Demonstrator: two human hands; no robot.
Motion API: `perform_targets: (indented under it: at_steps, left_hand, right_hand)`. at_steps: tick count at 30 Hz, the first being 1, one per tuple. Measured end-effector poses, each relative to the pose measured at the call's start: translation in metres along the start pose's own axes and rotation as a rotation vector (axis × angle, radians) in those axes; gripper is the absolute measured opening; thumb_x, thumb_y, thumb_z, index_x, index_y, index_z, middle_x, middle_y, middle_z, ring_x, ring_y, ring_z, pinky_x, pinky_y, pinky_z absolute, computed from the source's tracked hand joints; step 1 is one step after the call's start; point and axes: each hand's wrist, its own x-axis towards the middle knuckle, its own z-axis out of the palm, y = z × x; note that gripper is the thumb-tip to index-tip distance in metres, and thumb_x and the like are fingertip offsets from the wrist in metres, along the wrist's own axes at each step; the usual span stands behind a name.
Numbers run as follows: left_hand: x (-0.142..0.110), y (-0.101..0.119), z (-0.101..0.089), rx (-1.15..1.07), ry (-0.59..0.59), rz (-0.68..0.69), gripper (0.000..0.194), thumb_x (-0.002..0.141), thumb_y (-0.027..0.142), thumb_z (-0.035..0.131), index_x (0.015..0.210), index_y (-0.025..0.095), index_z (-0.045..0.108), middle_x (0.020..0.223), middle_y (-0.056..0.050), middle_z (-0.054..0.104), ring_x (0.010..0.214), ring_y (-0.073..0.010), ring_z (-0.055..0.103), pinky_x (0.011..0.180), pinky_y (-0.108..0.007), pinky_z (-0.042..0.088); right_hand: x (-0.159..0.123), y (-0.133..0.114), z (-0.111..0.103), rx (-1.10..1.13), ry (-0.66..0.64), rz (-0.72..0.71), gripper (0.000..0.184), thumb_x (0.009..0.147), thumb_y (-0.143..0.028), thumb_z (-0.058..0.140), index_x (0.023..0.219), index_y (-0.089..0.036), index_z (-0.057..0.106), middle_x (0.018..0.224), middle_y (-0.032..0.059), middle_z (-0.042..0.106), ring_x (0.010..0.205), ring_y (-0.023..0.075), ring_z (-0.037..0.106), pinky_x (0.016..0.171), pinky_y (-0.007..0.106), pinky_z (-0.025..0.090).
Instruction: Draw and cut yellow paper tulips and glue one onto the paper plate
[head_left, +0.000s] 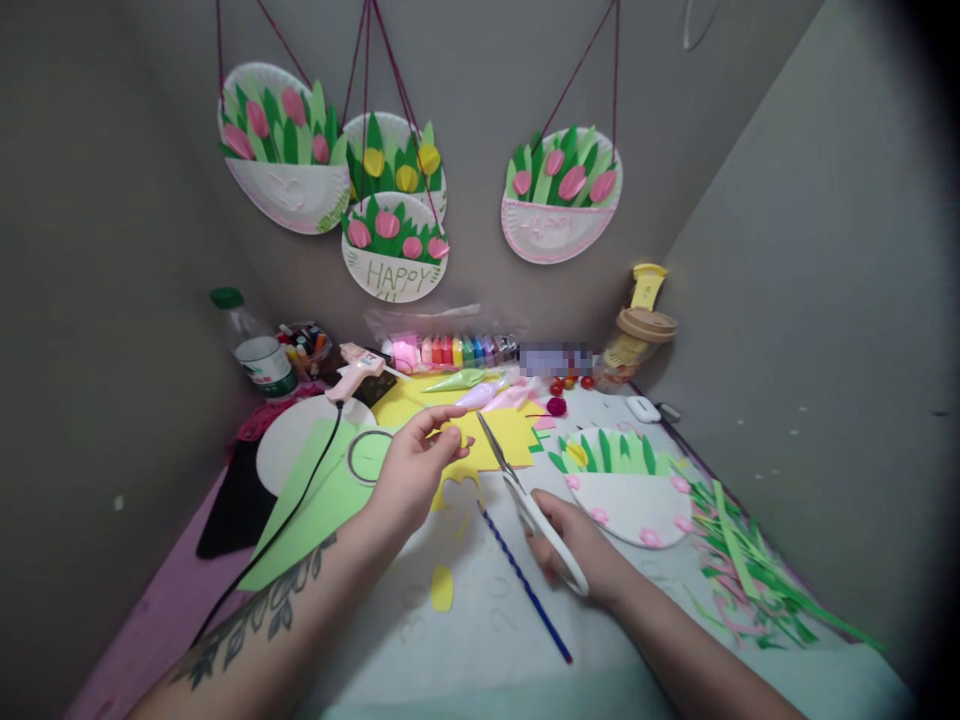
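Note:
My left hand (424,455) pinches a small yellow paper piece (462,438), mostly covered by the fingers. In my right hand (570,540) are white-handled scissors (536,510); their blades point up and away, close to the left fingertips. Between the hands lies a dark blue pencil (529,585) on the white table covering. A cut yellow paper petal (442,588) rests below my left hand. Beyond the hands is a sheet of yellow paper (502,440) with cut edges. To the right sits a paper plate basket (626,505) with green leaves, one yellow flower and pink dabs along its rim.
Left are light green paper (300,510), a tape ring (367,457), a pink glue gun (356,372) with its cord, and a bottle (259,350). Paper scraps (742,570) heap at right. A lidded cup (637,340) stands behind. Plate baskets (562,225) hang on the wall.

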Motion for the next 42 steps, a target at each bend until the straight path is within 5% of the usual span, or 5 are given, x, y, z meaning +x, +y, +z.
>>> perform_targets:
  at_steps: [8, 15, 22, 31, 42]
  left_hand:
    - [0.005, -0.001, -0.002, 0.1, 0.079, 0.066, 0.018, 0.068, 0.029, 0.072, 0.077, 0.017, 0.062, 0.073, 0.001, 0.064, 0.065, -0.0084, 0.055, 0.057, -0.019, 0.041]
    - [0.011, -0.019, -0.002, -0.124, 0.099, -0.16, 0.038, 0.055, 0.026, 0.085, 0.077, 0.017, 0.055, 0.065, 0.002, 0.065, 0.075, -0.0129, 0.068, 0.062, -0.018, 0.048]
    - [0.01, -0.033, 0.001, -0.179, 0.03, -0.383, 0.027, 0.068, 0.014, 0.075, 0.079, 0.017, 0.051, 0.091, -0.01, 0.073, 0.078, -0.0158, 0.072, 0.059, -0.018, 0.053]
    - [0.0, -0.035, 0.011, -0.118, -0.081, -0.468, 0.025, 0.067, 0.014, 0.074, 0.069, 0.017, 0.049, 0.092, -0.012, 0.073, 0.074, -0.0159, 0.071, 0.05, -0.016, 0.047]
    - [-0.003, -0.038, 0.011, 0.217, -0.129, -0.264, 0.024, 0.067, 0.037, 0.072, 0.071, 0.015, 0.065, 0.071, -0.002, 0.067, 0.065, -0.0116, 0.062, 0.055, -0.019, 0.04]
  right_hand:
    - [0.002, 0.004, 0.0, -0.018, 0.014, 0.001, 0.018, 0.06, -0.017, 0.053, 0.072, -0.022, 0.04, 0.055, -0.0095, 0.05, 0.042, 0.0076, 0.046, 0.04, 0.019, 0.034]
    - [0.007, 0.001, -0.001, -0.556, 0.397, 0.05, 0.033, 0.076, -0.034, 0.059, 0.103, -0.018, 0.048, 0.079, 0.0014, 0.064, 0.069, 0.0187, 0.061, 0.061, 0.028, 0.04]
    - [0.002, -0.012, 0.002, -1.041, 0.358, 0.165, 0.032, 0.087, -0.043, 0.05, 0.109, -0.019, 0.053, 0.103, 0.0094, 0.068, 0.089, 0.0255, 0.066, 0.063, 0.029, 0.037]
    - [0.001, -0.011, 0.0, -1.164, 0.371, 0.092, 0.024, 0.088, -0.04, 0.049, 0.097, -0.019, 0.057, 0.098, 0.0087, 0.067, 0.094, 0.0248, 0.062, 0.063, 0.029, 0.037]
    - [0.003, -0.011, -0.004, -1.129, 0.34, 0.104, 0.026, 0.085, -0.043, 0.051, 0.094, -0.02, 0.056, 0.097, 0.0075, 0.065, 0.092, 0.0234, 0.061, 0.062, 0.029, 0.035]
